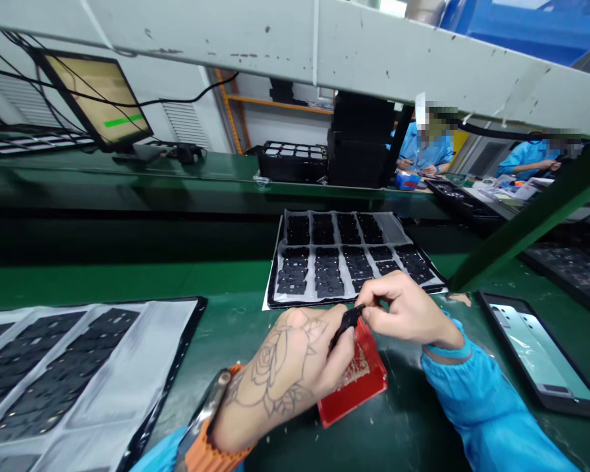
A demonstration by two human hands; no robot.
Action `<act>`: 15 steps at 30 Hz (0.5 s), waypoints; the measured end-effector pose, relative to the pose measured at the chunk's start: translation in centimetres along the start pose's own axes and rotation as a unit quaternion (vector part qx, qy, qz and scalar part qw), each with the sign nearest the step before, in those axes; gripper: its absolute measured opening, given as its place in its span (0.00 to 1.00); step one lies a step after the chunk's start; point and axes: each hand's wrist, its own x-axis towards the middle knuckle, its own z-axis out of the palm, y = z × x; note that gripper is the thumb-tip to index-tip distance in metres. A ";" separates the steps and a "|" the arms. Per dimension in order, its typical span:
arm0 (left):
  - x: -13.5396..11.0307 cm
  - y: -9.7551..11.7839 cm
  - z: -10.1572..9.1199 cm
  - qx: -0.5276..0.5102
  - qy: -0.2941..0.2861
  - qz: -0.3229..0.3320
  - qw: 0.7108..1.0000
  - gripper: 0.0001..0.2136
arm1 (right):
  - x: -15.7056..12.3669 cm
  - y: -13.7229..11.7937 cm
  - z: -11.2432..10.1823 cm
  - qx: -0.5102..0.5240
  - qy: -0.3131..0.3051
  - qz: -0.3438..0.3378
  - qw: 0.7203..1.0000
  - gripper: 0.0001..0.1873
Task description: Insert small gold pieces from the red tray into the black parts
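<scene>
Right now both hands meet over a red block (361,390) that lies on the green bench (226,328), close to the person. The left hand (285,367), w/ a rose drawing on its back & an orange watch band (204,452) at the wrist, is curled shut, thumb & fingers pinching one end of a small black part (347,322). The right hand (403,308), in a blue sleeve, is pinched shut on the other end of the same part. So the part is up in the air btw the two hands, just above the red block; can't tell if it touches the block.

How far along? Just behind the hands sits the front tray (314,303) w/ a white sheet. Most of its rows show black parts; the right hand hides its near right corner. My guess: lots of parts are in place there, & only this one is being handled. A side tray (194,308) on the left holds rows of dark parts, some under clear film. On the right lies a flat dark frame (535,354) w/ a shiny pane. Far back: a screen (98,98) w/ a green bar & other workers in blue (423,154).
</scene>
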 end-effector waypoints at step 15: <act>1.5 -0.2 -0.7 -0.126 -0.047 -0.054 0.989 0.09 | 0.2 0.1 0.6 0.028 0.025 0.021 0.999 0.08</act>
